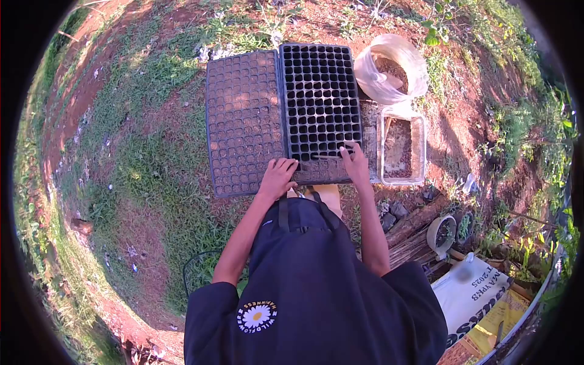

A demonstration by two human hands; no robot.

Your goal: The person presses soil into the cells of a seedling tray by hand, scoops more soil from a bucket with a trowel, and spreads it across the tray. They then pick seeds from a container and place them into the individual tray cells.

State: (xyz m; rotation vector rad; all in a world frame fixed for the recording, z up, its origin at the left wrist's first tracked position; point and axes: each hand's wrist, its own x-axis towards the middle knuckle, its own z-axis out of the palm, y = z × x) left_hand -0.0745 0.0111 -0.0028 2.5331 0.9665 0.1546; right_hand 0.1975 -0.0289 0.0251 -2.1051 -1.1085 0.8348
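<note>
Two seedling trays stand side by side. The left tray (246,121) has its cells filled with brown soil. On the right, a black tray (319,100) shows dark, hollow cells, with soil-filled cells (322,173) visible below its near edge. My left hand (280,177) rests at the near left corner of the black tray, fingers bent over the edge. My right hand (354,163) is at its near right corner, with thumb and fingers curled at the rim. A thin stick-like piece (325,157) lies across the near edge, its tip close to my right hand.
Right of the trays stand a round translucent container (418,70) and a rectangular clear box (421,149) with brown material inside. Lower right are logs (413,222), a round pot (433,234) and a printed white sack (465,292). Grass and reddish soil surround everything.
</note>
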